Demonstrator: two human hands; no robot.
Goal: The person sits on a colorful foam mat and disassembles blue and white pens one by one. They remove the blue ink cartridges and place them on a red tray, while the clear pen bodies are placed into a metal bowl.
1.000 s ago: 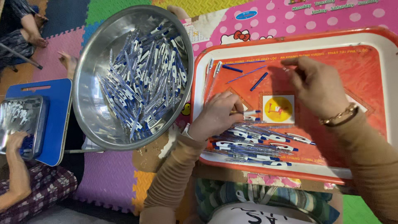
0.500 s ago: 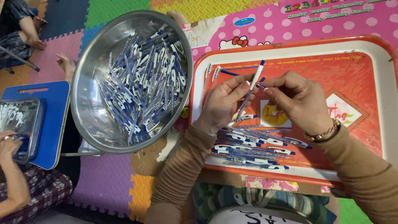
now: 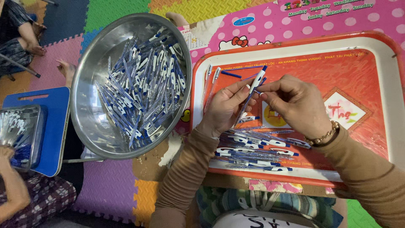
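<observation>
A blue-and-white ballpoint pen [image 3: 252, 92] sits at the centre of the frame, tilted with its blue tip up and to the right, above the red tray. The left hand [image 3: 223, 109] curls around its lower barrel, thumb and fingers pinched on it. The right hand [image 3: 295, 105] meets it from the right, its fingertips closed on the upper part of the pen near the white section.

Just below the hands, a row of finished pens [image 3: 257, 147] lies on the red tray [image 3: 363, 63], near its lower edge. A few loose blue and clear pen parts [image 3: 219, 76] rest on the tray to the upper left of the hands.

Left of the tray, touching its edge, a large round steel bowl [image 3: 90, 126] holds a heap of the same pens. At the far left edge, another person's hand [image 3: 6, 152] rests by a smaller metal tray [image 3: 25, 135] on a blue board [image 3: 50, 126]. Coloured foam mats [image 3: 109, 185] cover the floor.
</observation>
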